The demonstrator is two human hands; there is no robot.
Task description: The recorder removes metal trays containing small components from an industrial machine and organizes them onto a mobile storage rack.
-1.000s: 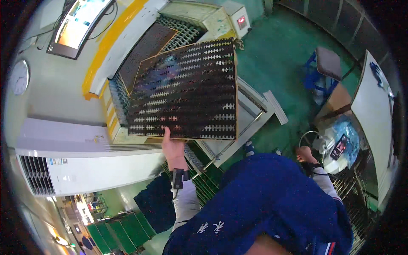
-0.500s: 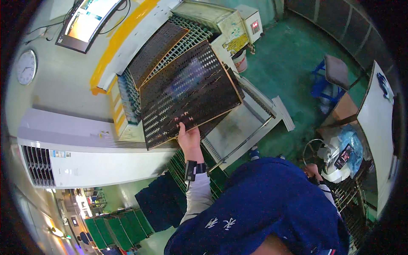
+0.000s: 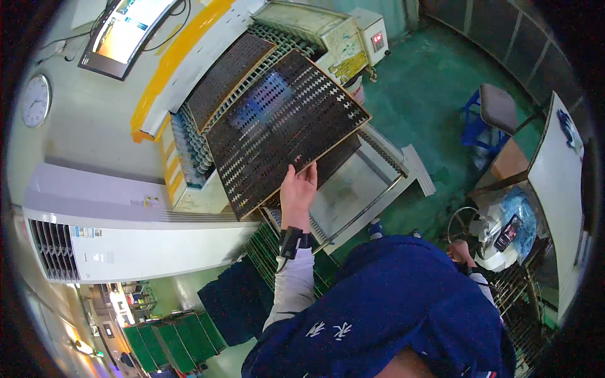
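Left hand on dark panel

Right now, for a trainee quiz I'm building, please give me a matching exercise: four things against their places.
1. Left hand
2. Wall clock
3. Stool
4. Phone

A. On crumpled plastic
B. Left of the monitor
C. On the green floor
D. At the lower edge of the large dark panel

Pairs: 1-D; 2-B; 3-C; 4-A
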